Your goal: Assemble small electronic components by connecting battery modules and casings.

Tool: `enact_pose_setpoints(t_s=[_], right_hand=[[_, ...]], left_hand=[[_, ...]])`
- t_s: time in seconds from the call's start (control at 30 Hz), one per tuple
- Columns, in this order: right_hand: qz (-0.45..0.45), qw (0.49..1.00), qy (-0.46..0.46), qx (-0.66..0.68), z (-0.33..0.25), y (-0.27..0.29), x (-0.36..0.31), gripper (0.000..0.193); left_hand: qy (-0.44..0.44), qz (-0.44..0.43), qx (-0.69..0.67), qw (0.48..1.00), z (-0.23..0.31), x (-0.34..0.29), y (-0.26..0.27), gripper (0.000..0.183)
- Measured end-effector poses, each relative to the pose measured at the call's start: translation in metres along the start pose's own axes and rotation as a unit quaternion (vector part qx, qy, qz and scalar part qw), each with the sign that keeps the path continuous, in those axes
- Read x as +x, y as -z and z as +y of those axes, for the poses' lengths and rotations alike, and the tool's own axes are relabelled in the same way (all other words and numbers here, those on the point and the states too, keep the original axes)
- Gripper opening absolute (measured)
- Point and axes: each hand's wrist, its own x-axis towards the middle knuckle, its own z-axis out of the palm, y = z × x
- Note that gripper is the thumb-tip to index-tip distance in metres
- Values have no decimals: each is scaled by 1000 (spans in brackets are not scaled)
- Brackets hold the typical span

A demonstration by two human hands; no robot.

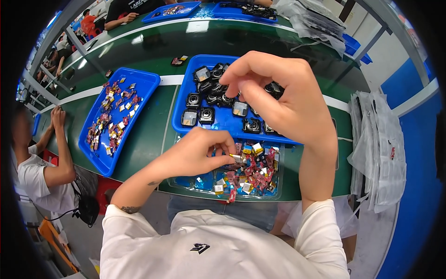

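My left hand (202, 149) is closed in a pinch over the near clear plastic tray (200, 184). A small silver battery (238, 158) shows at its fingertips. Below and beside it lies a heap of small circuit boards (260, 176) with pinkish-red parts, mixed with silver-and-yellow batteries. My right hand (283, 90) is raised above the blue tray (180, 111), thumb and fingers curled together. Whatever it may hold is hidden or too small to make out. Black square device housings (206, 115), some with round lens-like centres, fill that blue tray, partly covered by my right hand.
Another blue tray (151, 83) with boards and batteries stands to the left on the green table (144, 135). A seated person (51, 172) is beyond it. Clear plastic sheets (376, 149) hang at the right. More blue trays (172, 11) and a person's hand are across the table.
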Motion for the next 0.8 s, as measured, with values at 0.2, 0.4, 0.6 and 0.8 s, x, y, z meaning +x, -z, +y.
enact_pose_setpoints(t_s=[0.2,0.4,0.6,0.8], right_hand=[[-108,991,-45,65,1,20,-4,22],[-99,989,-64,84,2,25,-4,38],[-43,986,-95,129,-2,25,-1,41],[40,988,-18,146,6,17,3,50]], left_hand=[[-57,107,-218,968,27,9,30,16],[-107,137,-229,958,46,21,48,17],[-128,176,-276,936,51,27,56,14],[-164,162,-211,950,44,26,67,23]])
